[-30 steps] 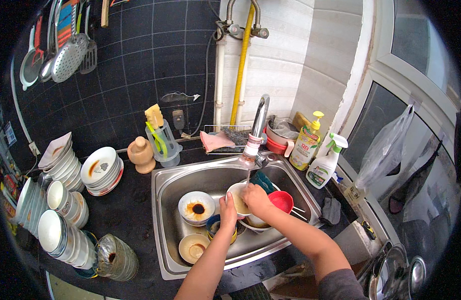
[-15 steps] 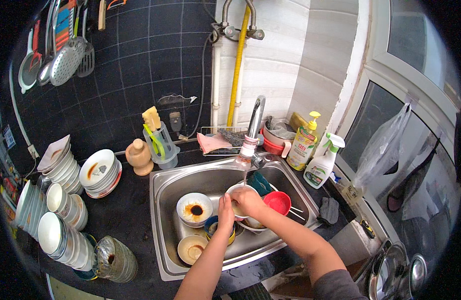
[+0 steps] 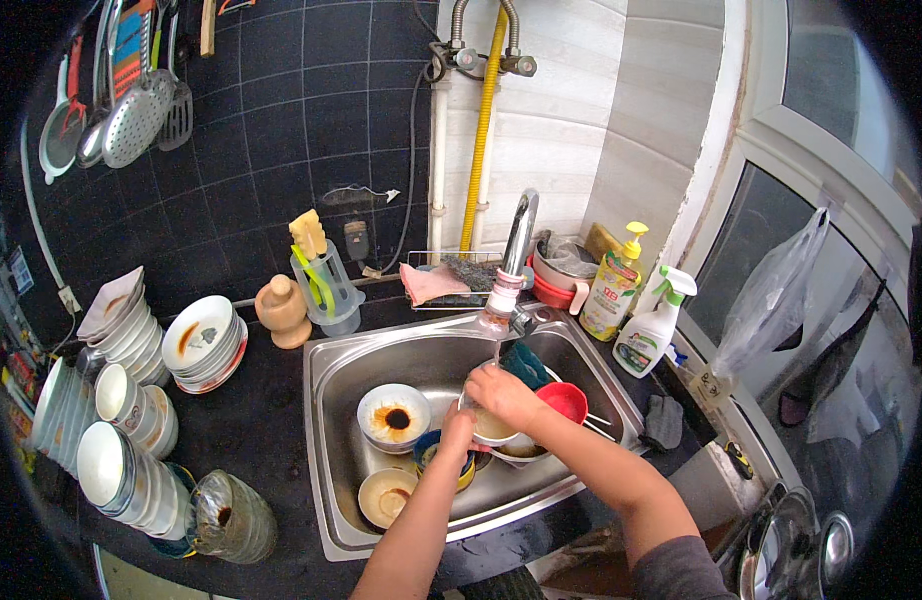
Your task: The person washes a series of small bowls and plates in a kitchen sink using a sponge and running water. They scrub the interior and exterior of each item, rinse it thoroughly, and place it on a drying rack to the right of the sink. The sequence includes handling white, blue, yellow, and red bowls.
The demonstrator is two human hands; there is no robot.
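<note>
Water [image 3: 497, 351] runs in a thin stream from a curved metal tap [image 3: 524, 225] onto a person's two bare hands and a small white bowl [image 3: 495, 428], held over the right half of a steel sink [image 3: 321, 450]. The left hand [image 3: 460, 430] has its fingers closed around the bowl's left side. The right hand [image 3: 503, 396] lies across the bowl's far rim, fingers bent; their tips are hidden, so whether they grip or only touch it, I cannot tell.

Left of the hands, inside the sink, are a white bowl with a dark brown stain [image 3: 396, 417], a cream bowl [image 3: 385, 498] nearer the person, and a blue and yellow bowl [image 3: 429, 452] partly behind the left wrist. A red bowl [image 3: 563, 402] is just right of the right hand, near a dark green cloth [image 3: 523, 366].

On the black desk [image 3: 271, 420] to the left stand stacked plates [image 3: 203, 340] and a wooden mortar [image 3: 283, 313]. A spray bottle [image 3: 649, 330] stands right of the sink.
</note>
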